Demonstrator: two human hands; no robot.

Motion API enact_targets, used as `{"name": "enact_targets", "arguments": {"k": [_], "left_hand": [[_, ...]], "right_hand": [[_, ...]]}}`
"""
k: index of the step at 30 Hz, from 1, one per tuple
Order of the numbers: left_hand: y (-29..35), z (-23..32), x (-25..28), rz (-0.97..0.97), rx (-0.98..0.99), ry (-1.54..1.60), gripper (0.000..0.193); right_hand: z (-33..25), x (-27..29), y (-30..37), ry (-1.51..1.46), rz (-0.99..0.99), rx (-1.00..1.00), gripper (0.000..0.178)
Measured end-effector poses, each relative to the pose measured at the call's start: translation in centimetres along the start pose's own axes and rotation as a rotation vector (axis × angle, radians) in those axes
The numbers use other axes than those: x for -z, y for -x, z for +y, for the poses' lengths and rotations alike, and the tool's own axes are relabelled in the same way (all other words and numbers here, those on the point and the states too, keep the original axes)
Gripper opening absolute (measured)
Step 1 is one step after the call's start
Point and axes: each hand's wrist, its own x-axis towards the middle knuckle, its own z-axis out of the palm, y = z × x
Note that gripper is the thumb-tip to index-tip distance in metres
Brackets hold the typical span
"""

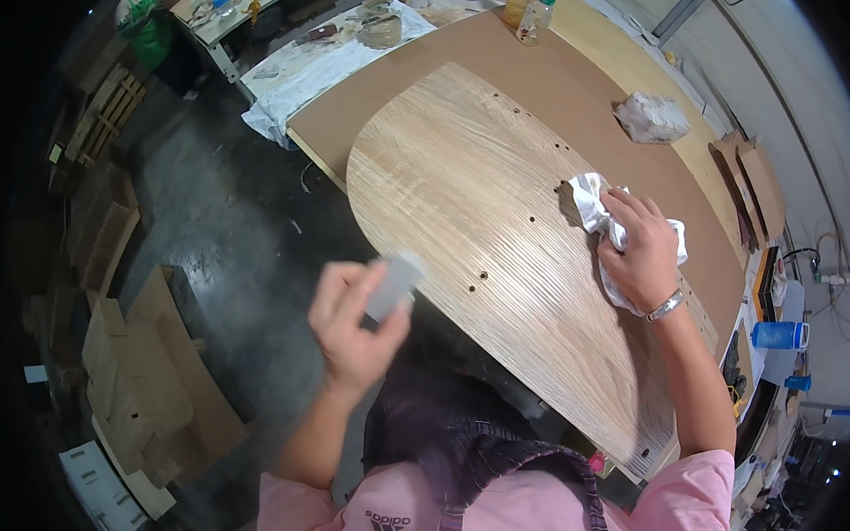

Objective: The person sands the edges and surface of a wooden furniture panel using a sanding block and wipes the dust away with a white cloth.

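A half-oval wood-grain panel (pixel 447 173) with several dark drilled holes lies flat on the brown-topped workbench (pixel 432 52). My right hand (pixel 641 247) presses a crumpled white cloth (pixel 591 201) onto the panel near its straight far edge, fingers bunched over it. Off the panel's near left edge, my left hand (pixel 353 324) is raised over the floor, pinching a grey block (pixel 393 285) between thumb and fingers. The block is smeared by motion, so its exact kind is unclear; it looks like a sanding sponge.
A plastic-wrapped white bundle (pixel 652 118) and a clear bottle (pixel 537 18) rest on the bench's far side. Behind stands a cluttered table with a white cloth (pixel 305 72). Flattened cardboard (pixel 150 378) lies on the floor at left. A blue jug (pixel 779 335) is at right.
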Motion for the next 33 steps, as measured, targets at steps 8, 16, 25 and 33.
{"name": "enact_targets", "arguments": {"k": [8,16,25,33], "left_hand": [[-1.7,-1.2,1.4,-0.023,-0.009,0.014,0.041],[-4.9,-5.1,1.6,0.027,-0.009,-0.012,0.042],[-10.2,-10.0,1.7,0.034,0.025,-0.079,0.038],[-12.1,-9.7,1.0,-0.116,-0.073,-0.045,0.036]], "right_hand": [[0.8,0.1,0.3,0.035,-0.016,0.016,0.043],[1.4,0.5,0.7,0.054,-0.03,-0.015,0.047],[0.9,0.4,0.6,0.058,-0.011,0.017,0.05],[1.0,0.3,0.7,0.045,0.014,0.001,0.05]]}}
